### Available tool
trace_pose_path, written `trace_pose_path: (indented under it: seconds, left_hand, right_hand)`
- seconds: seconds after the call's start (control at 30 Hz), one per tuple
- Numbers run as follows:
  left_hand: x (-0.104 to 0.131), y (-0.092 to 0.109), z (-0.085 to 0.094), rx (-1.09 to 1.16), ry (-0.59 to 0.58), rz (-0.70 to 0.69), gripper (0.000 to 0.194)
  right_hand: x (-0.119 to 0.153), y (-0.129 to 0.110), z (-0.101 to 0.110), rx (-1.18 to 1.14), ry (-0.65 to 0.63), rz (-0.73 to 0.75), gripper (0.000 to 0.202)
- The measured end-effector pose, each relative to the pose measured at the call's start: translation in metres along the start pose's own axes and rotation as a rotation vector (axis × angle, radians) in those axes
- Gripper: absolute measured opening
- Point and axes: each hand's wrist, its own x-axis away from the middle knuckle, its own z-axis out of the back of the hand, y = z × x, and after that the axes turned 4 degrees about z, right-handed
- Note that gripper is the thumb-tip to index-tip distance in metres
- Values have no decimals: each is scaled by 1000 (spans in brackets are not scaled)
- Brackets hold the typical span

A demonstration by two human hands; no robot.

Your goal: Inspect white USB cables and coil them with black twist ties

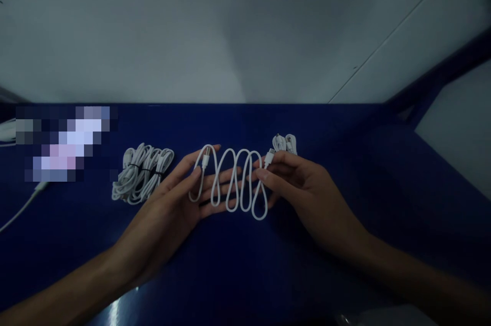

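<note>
A white cable (232, 208) hangs in several loose loops between my two hands, over the blue table. My left hand (184, 188) supports the left loops on its outstretched fingers, its thumb pressing near one metal-tipped plug (206, 158). On the right, my right hand (297, 177) pinches the cable's last loop between thumb and fingers, just beneath the other plug (269, 157). Some fingers of both hands lie behind the loops.
Coiled white cables with black ties (142, 172) lie left of my left hand. Another coiled cable (284, 143) sits behind my right hand. A blurred-out bright object (72, 142) with a cord is at the left of the blue table (238, 275). A pale wall rises behind.
</note>
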Motion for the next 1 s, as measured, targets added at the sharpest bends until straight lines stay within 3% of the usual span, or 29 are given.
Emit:
trace_pose_path:
  seconds: [0.33,1.0]
  left_hand:
    - [1,2,0,20,17,-22,31]
    - [2,3,-1,0,47,-19,33]
  right_hand:
    - [0,5,1,-26,18,13,23]
    - [0,7,3,-31,33,29,25]
